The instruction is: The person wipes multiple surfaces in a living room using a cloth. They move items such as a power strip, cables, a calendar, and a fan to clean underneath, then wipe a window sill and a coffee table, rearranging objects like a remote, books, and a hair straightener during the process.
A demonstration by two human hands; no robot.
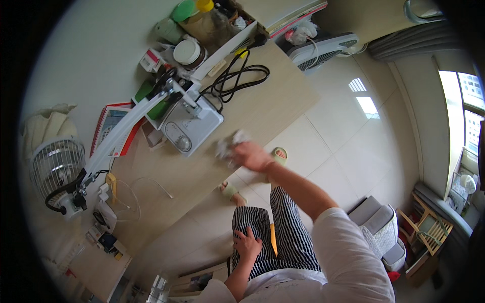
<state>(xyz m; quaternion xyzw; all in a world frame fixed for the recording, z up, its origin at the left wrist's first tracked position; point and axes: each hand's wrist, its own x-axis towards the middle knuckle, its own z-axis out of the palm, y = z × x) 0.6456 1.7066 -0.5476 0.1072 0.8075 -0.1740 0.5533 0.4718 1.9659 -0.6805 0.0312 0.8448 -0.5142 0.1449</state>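
My right hand (253,156), blurred, reaches over the front edge of the pale wood-look table (273,102). It is shut on a crumpled whitish cloth or tissue (226,148) at the tabletop. Just left of the cloth is the white control box (193,127) of a lamp, with a round knob (183,144). The lamp's white arm (125,128) runs to a round head with a wire guard (57,161). Resting on my thigh in striped trousers (291,235), my left hand (248,244) has its fingers spread and holds nothing.
A coiled black power cord (242,77) lies behind the box. Beyond it stands an open box (227,49) with bottles and jars. A spiral-bound calendar (113,130) and a white cable (159,185) are on the left. A grey-white appliance (322,49) stands past the table's far end.
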